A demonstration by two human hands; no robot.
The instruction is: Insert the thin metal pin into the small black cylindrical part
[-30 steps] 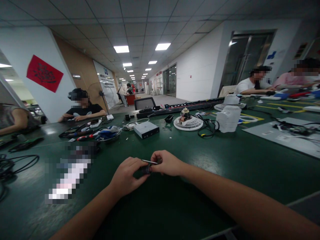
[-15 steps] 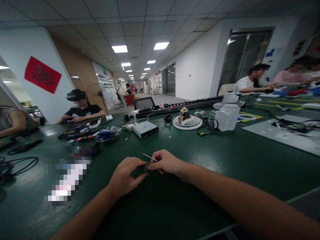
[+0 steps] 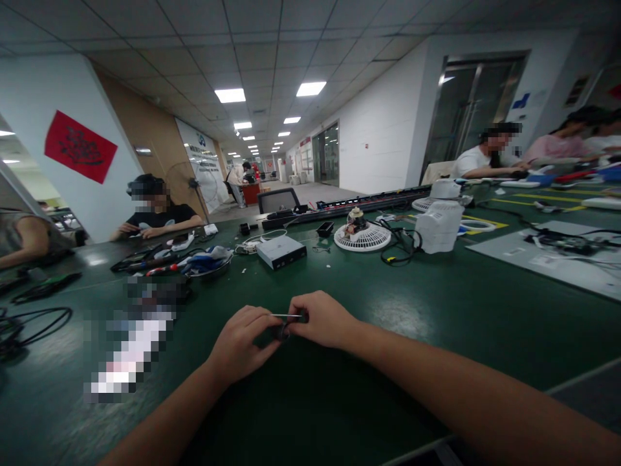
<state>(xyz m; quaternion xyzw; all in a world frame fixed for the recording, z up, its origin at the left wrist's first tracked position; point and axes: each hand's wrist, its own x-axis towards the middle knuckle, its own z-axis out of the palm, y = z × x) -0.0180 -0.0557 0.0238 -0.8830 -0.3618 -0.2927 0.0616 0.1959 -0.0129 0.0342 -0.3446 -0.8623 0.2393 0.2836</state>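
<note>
My left hand (image 3: 240, 346) and my right hand (image 3: 323, 318) meet low over the green table (image 3: 436, 310), close to me. Between their fingertips sits a small dark part (image 3: 281, 332), pinched by my left fingers. My right hand is closed on a thin metal pin (image 3: 285, 316) that points left, level, over the small part. What the part is I cannot make out.
Farther back lie a grey box-shaped device (image 3: 282, 251), a white fan grille (image 3: 362, 237), a white plastic housing (image 3: 439, 226), a dish of tools (image 3: 206, 261) and black cables (image 3: 29, 320). Other people sit at the left (image 3: 152, 210) and far right (image 3: 488, 158).
The metal pin tilted up to the left half a second ago and now lies level again over the small part. Both hands stayed in place.
</note>
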